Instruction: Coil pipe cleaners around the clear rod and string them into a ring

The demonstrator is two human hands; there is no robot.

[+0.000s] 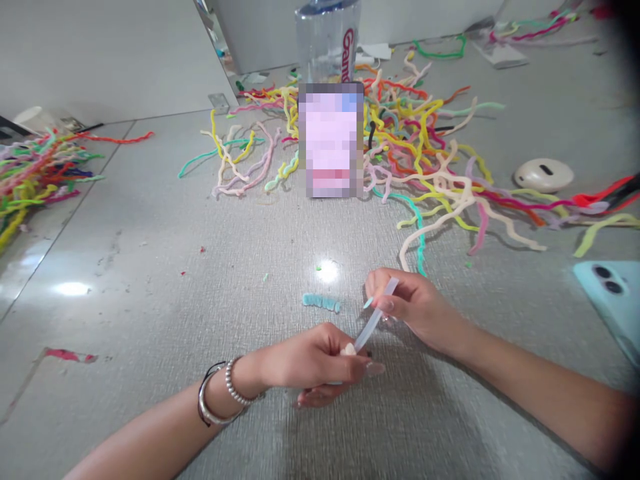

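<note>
L hand (317, 360): grip on cream piece (349, 349) by lower end of translucent stick (371, 325); R hand (417, 303): grip on upper part, prob. steadying.

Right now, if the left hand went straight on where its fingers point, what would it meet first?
Probably the bare right forearm, ahead of the left hand; depth is unclear, so the hand might pass underneath.
</note>
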